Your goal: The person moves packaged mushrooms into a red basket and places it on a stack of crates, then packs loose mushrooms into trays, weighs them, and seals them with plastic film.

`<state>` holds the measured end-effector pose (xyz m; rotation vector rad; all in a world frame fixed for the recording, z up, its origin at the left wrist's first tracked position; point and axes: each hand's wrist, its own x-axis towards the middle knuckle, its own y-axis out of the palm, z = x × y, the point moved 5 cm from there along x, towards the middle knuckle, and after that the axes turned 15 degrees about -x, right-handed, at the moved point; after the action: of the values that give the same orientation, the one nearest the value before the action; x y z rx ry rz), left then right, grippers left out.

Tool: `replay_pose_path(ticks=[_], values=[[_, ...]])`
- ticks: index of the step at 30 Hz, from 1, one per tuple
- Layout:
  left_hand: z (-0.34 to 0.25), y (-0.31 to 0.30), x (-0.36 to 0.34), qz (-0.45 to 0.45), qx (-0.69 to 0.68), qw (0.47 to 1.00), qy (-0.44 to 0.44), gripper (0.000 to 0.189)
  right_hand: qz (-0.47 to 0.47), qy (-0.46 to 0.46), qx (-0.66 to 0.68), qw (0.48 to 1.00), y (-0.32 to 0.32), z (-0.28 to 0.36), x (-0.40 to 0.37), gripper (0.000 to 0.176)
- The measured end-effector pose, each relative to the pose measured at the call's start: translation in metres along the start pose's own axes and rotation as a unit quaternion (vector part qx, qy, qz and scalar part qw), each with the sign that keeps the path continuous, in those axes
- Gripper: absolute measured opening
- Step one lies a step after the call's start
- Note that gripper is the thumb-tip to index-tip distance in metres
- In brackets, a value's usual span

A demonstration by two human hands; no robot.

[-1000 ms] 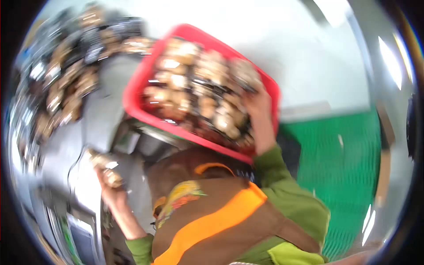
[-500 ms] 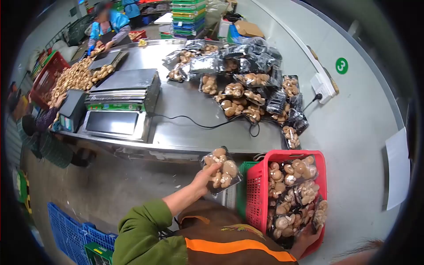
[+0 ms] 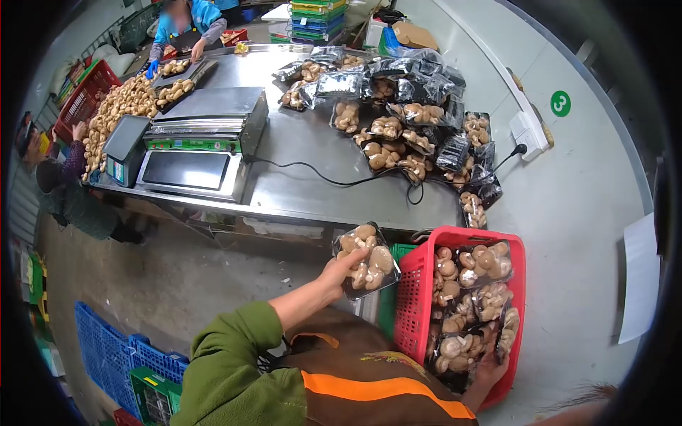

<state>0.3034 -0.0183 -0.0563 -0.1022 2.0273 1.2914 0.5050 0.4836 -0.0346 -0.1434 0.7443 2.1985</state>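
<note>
One clear-wrapped black tray of brown mushrooms, pinched in our left hand.
We hold it tilted, just left of one red plastic mesh basket filled with similar trays. Our right hand clasps that basket's near corner. Beyond, one steel table carries too many trays to count.

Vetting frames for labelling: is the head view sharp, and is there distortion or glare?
Head view: sharp, left hand, mushroom pack and red basket crisp; fisheye bows the steel table, mild sheen on it; dark vignette rings the frame.
</note>
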Motion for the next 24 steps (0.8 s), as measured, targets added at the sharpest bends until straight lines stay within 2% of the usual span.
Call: replay_pose_path(ticks=[1,2,4,5,8,9,13,17,20,21,22,24], values=[[0.002,0.000,0.001,-0.010,0.010,1.000,-0.002,0.042,0.015,0.061,0.023,0.998,-0.009,-0.005,0.008,0.043],[0.002,0.000,0.002,-0.010,0.007,1.000,0.002,0.042,0.020,0.062,0.021,0.998,0.004,-0.006,0.001,0.043],[0.003,0.002,0.001,0.020,0.027,0.999,-0.002,0.043,0.056,-0.054,-0.012,0.997,0.040,0.002,-0.034,0.048],[0.003,0.002,-0.001,0.020,0.029,0.999,-0.002,0.043,0.102,-0.022,-0.007,0.994,0.044,0.001,-0.039,0.047],[0.007,0.002,-0.004,0.011,0.062,0.998,-0.016,0.045,0.101,0.000,-0.046,0.994,0.030,-0.012,-0.041,0.050],[0.010,-0.001,-0.003,0.003,0.067,0.997,-0.026,0.045,0.075,-0.007,-0.070,0.995,0.066,-0.012,-0.063,0.052],[0.022,-0.016,0.009,0.008,0.065,0.997,-0.051,0.045,0.127,0.012,-0.090,0.988,0.084,-0.034,-0.068,0.055],[0.024,-0.012,0.000,0.016,0.056,0.997,-0.058,0.044,0.195,-0.031,-0.128,0.972,0.115,-0.038,-0.079,0.057],[0.026,-0.018,0.000,0.022,0.043,0.997,-0.068,0.050,0.248,0.033,-0.158,0.955,0.129,-0.045,-0.087,0.052],[0.027,-0.019,-0.001,0.018,0.036,0.997,-0.065,0.049,0.240,0.062,-0.098,0.964,0.140,-0.048,-0.094,0.052],[0.027,-0.021,-0.002,0.020,0.038,0.997,-0.064,0.049,0.241,0.059,-0.096,0.964,0.138,-0.050,-0.089,0.052],[0.023,-0.021,-0.009,-0.013,0.053,0.998,-0.043,0.049,0.261,0.078,-0.097,0.957,0.136,-0.060,-0.083,0.058]])
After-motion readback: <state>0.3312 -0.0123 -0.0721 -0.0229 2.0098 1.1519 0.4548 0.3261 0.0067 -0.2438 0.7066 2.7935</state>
